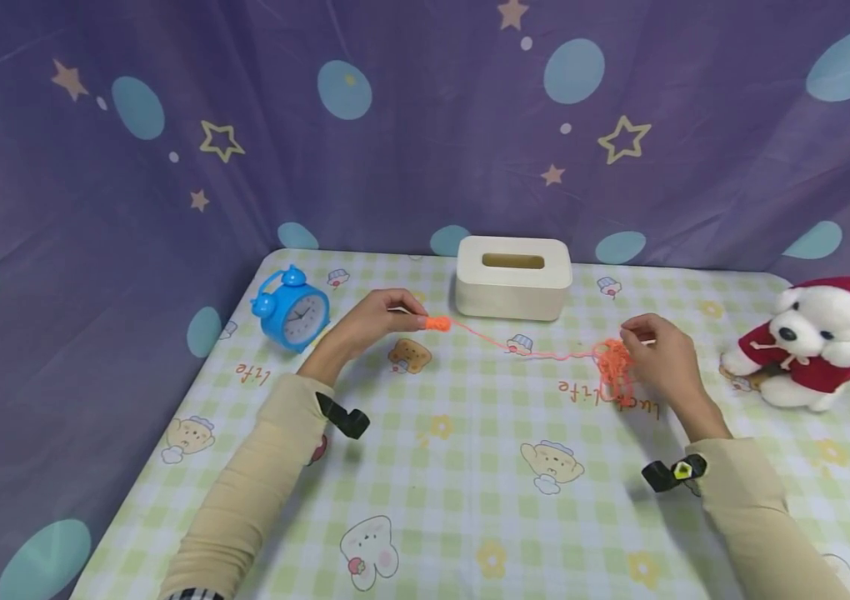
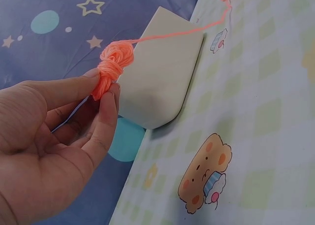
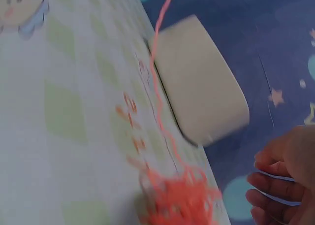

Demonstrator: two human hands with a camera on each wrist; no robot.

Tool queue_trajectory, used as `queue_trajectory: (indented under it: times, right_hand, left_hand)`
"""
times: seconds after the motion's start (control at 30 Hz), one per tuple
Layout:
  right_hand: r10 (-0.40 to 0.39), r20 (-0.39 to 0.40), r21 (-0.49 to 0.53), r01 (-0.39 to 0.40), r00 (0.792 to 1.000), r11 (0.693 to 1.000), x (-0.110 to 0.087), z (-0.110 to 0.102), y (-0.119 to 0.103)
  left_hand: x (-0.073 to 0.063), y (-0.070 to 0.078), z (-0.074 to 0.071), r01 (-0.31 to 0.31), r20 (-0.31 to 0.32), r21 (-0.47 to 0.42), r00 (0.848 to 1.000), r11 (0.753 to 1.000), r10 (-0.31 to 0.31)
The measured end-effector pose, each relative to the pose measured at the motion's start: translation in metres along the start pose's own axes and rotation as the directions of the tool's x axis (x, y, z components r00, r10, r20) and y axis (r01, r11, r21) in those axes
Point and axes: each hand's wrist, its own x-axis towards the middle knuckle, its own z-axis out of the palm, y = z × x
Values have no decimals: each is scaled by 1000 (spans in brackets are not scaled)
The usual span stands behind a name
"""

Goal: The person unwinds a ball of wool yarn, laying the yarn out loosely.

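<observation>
Between thumb and fingertips, my left hand (image 1: 380, 318) pinches a small wound bundle of orange yarn (image 2: 114, 62), raised over the table's far half. A single yarn strand (image 2: 182, 33) runs from it to the right, sagging slightly. At its other end is a loose tangle of the same yarn (image 1: 612, 360). Close beside that tangle is my right hand (image 1: 663, 358). In the right wrist view its fingers (image 3: 268, 183) are loosely bent, with a gap between them and the blurred tangle. Whether the tangle touches the cloth is hard to tell.
A cream tissue box (image 1: 512, 292) stands at the back middle, behind the strand. To the left is a blue alarm clock (image 1: 293, 312); a white plush dog in red (image 1: 815, 342) sits at the right. A checked cloth (image 1: 455, 492) covers the table, with a purple curtain (image 1: 425, 167) behind.
</observation>
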Motion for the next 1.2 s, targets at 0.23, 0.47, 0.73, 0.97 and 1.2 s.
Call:
queue_trajectory:
  times: [0.23, 0.47, 0.73, 0.97, 1.2]
  right_hand:
    - [-128, 30, 75, 125, 991, 989, 3, 35, -26]
    - [-178, 126, 136, 161, 976, 978, 5, 69, -50]
    - [-299, 143, 274, 253, 943, 928, 8, 102, -71]
    - [-375, 127, 302, 324, 918, 897, 8, 119, -88]
    - [-380, 141, 301, 326, 914, 896, 5, 119, -96]
  left_hand:
    - [1, -1, 4, -21, 15, -20, 1000, 1000, 21]
    - [1, -2, 8, -8, 28, -15, 1000, 1000, 8]
    - [1, -2, 7, -5, 35, -21, 999, 1000, 6]
    - [1, -2, 7, -17, 29, 0, 999, 1000, 17]
    - [1, 0, 7, -16, 30, 26, 999, 1000, 15]
